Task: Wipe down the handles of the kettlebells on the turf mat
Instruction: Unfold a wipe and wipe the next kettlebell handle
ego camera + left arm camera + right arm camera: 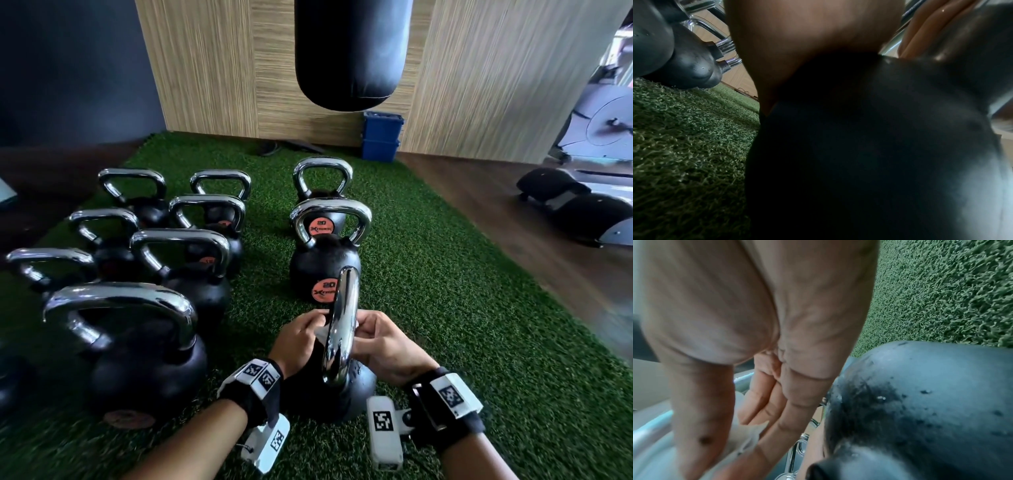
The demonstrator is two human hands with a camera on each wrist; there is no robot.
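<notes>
Fingers [317, 320] of left hand [298, 342] curled, pinching a white wipe [322, 334] against the chrome handle [340, 325] from 9 o'clock. Right hand [383, 342] at 3 o'clock of same handle, fingers bent, thumb and fingertips closed on the wipe's other end; in the right wrist view the wipe [744, 444] sits between thumb and fingers. Handle seen edge-on, upright, atop nearest kettlebell [356, 387], at 6 o'clock on turf mat [445, 291]. Two kettlebells marked 20 [323, 270] in line toward 12 o'clock. Cluster of more kettlebells [147, 359] from 9 to 11 o'clock. Black punching bag [352, 51] hanging at 12 o'clock, blue bins [382, 137] beneath.
</notes>
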